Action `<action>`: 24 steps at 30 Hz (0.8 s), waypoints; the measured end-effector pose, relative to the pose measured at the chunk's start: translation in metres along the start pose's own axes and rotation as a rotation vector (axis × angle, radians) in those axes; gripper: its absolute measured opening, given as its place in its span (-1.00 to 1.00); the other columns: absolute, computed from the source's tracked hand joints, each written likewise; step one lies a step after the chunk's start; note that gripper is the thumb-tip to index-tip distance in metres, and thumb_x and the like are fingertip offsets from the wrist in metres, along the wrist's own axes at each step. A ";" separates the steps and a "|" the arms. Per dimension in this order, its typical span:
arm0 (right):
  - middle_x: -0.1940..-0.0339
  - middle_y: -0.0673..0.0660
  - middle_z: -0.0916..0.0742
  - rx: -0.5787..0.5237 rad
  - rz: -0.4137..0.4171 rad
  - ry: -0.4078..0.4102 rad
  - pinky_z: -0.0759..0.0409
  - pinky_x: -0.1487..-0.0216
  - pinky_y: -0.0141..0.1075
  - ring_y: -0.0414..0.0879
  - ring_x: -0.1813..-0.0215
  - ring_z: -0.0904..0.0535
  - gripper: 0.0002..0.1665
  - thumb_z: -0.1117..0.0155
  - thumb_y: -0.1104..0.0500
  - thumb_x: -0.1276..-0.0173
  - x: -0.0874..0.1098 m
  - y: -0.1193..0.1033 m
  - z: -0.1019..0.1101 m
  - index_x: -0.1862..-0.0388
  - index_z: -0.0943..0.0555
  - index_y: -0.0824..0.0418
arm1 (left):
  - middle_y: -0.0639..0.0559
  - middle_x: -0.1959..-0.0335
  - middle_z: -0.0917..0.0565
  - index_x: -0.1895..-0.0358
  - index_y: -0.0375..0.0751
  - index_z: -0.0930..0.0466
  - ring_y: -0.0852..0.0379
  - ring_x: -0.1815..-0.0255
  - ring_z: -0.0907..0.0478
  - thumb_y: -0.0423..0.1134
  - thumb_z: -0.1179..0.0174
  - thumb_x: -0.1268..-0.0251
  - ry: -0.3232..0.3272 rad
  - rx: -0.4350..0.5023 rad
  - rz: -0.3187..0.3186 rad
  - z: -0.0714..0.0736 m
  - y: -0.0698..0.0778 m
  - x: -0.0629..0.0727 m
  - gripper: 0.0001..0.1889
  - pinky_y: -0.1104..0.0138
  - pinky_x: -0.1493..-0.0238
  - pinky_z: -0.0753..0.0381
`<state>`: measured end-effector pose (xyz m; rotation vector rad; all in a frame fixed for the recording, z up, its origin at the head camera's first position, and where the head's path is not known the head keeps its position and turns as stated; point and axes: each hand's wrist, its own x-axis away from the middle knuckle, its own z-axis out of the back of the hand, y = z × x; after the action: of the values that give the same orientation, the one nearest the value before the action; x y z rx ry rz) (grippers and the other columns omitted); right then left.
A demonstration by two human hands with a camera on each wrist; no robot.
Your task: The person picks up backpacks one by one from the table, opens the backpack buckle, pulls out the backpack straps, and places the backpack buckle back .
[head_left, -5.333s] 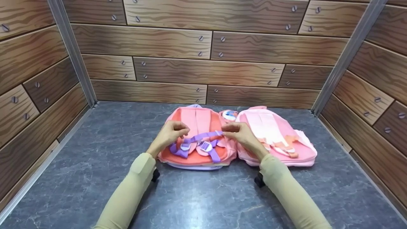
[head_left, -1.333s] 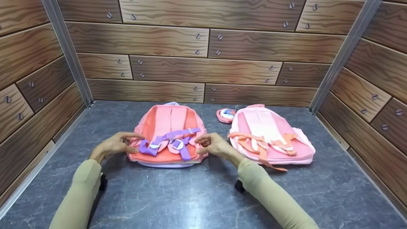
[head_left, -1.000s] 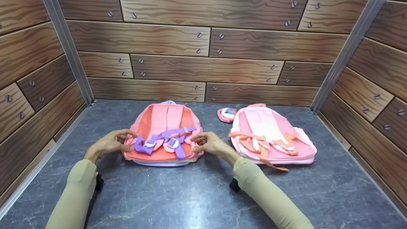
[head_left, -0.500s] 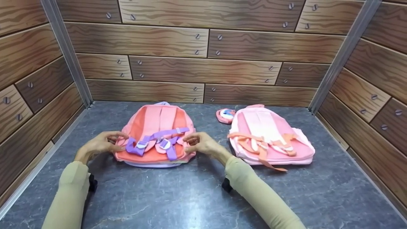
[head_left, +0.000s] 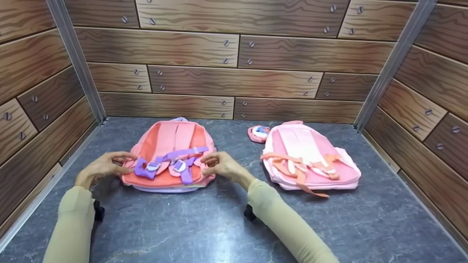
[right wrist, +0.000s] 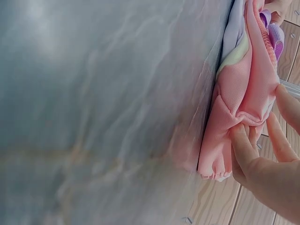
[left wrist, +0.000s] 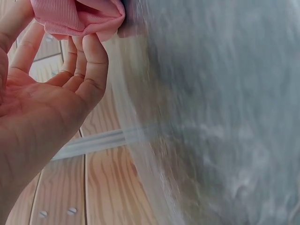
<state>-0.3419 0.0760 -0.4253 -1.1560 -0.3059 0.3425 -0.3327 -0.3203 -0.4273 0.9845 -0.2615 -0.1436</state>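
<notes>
Position of coral backpack [head_left: 170,140]: on desk [head_left: 204,226], left of centre, purple straps [head_left: 181,152] uppermost. Slightly farther left than 0.5 s ago. Against pink backpack [head_left: 298,142] 5.3 s ago; now well apart from it. Pink backpack: location essentially unchanged; orange strap [head_left: 302,176] trailing over near edge onto desk. Left hand [head_left: 104,165]: fingers [left wrist: 96,56] clamped on left side of coral backpack. Right hand [head_left: 225,166]: fingers [right wrist: 243,145] clamped on right side; on purple straps 5.3 s ago. Head view only: pink backpack, with small round pouch [head_left: 259,133] just beside its upper left. Right wrist view: pinched fabric fold, plus gathered hem [right wrist: 216,176] not discernible from head. Left wrist view: ribbed pink fabric [left wrist: 54,18] at fingertips.
</notes>
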 end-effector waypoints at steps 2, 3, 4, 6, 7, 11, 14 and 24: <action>-0.03 0.24 -0.68 0.004 0.002 0.002 -0.60 -0.07 -0.25 -0.01 -0.05 -0.57 -0.50 -0.50 0.34 -0.06 -0.001 -0.002 -0.004 -0.06 -0.66 0.25 | -0.26 -0.12 -0.41 -0.29 -0.20 -0.46 0.04 0.09 -0.41 -0.08 -0.43 -0.12 0.008 -0.009 0.004 0.003 -0.002 0.002 -0.34 0.27 0.16 -0.58; -0.02 0.24 -0.68 0.000 0.001 0.003 -0.61 -0.06 -0.25 -0.02 -0.04 -0.57 -0.50 -0.49 0.35 -0.06 -0.003 -0.002 -0.005 -0.05 -0.66 0.26 | -0.27 -0.13 -0.41 -0.30 -0.20 -0.45 0.04 0.09 -0.41 -0.06 -0.42 -0.12 0.010 -0.013 0.009 0.004 -0.003 0.003 -0.33 0.27 0.15 -0.58; -0.02 0.24 -0.68 -0.005 -0.001 0.003 -0.61 -0.05 -0.26 -0.02 -0.03 -0.57 -0.50 -0.49 0.35 -0.06 -0.003 -0.003 -0.007 -0.05 -0.67 0.26 | -0.28 -0.17 -0.40 -0.31 -0.19 -0.44 0.03 0.07 -0.41 -0.04 -0.42 -0.12 0.013 -0.013 0.019 0.005 -0.003 0.003 -0.32 0.26 0.13 -0.57; 0.01 0.23 -0.68 -0.015 0.000 0.005 -0.61 -0.03 -0.27 -0.04 -0.01 -0.57 -0.50 -0.49 0.37 -0.05 -0.006 -0.003 -0.010 -0.05 -0.66 0.27 | -0.28 -0.23 -0.37 -0.32 -0.17 -0.44 0.02 0.04 -0.40 -0.01 -0.42 -0.11 0.017 -0.013 0.034 0.007 -0.005 0.005 -0.30 0.25 0.11 -0.57; 0.02 0.23 -0.69 -0.019 0.001 0.006 -0.61 -0.02 -0.28 -0.04 0.00 -0.57 -0.50 -0.49 0.37 -0.05 -0.007 -0.003 -0.011 -0.04 -0.66 0.28 | -0.28 -0.26 -0.36 -0.32 -0.17 -0.43 0.02 0.03 -0.40 -0.01 -0.42 -0.11 0.016 -0.010 0.039 0.008 -0.006 0.005 -0.29 0.25 0.10 -0.57; 0.03 0.22 -0.69 -0.030 0.001 0.011 -0.61 -0.01 -0.29 -0.05 0.01 -0.58 -0.51 -0.48 0.37 -0.06 -0.010 -0.004 -0.014 -0.04 -0.67 0.27 | -0.29 -0.28 -0.34 -0.33 -0.17 -0.42 0.02 0.04 -0.42 -0.01 -0.44 -0.09 0.020 0.009 0.053 0.010 -0.008 0.006 -0.27 0.25 0.10 -0.57; 0.01 0.23 -0.70 -0.024 0.007 0.012 -0.61 -0.02 -0.28 -0.04 -0.01 -0.58 -0.51 -0.48 0.36 -0.07 -0.010 -0.004 -0.015 -0.04 -0.67 0.26 | -0.28 -0.29 -0.32 -0.35 -0.16 -0.40 0.02 0.05 -0.42 0.00 -0.43 -0.09 0.018 0.022 0.067 0.011 -0.009 0.007 -0.26 0.26 0.10 -0.56; 0.03 0.20 -0.68 -0.062 -0.002 0.015 -0.61 0.05 -0.33 -0.08 0.03 -0.56 -0.50 -0.50 0.37 -0.03 -0.011 -0.007 -0.021 -0.02 -0.68 0.25 | -0.34 -0.35 -0.30 -0.38 -0.22 -0.34 0.12 0.09 -0.48 0.00 -0.40 -0.13 0.021 0.042 0.059 0.015 -0.015 0.011 -0.24 0.32 0.10 -0.59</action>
<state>-0.3428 0.0514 -0.4277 -1.2187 -0.3061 0.3238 -0.3267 -0.3430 -0.4299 1.0182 -0.2748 -0.0746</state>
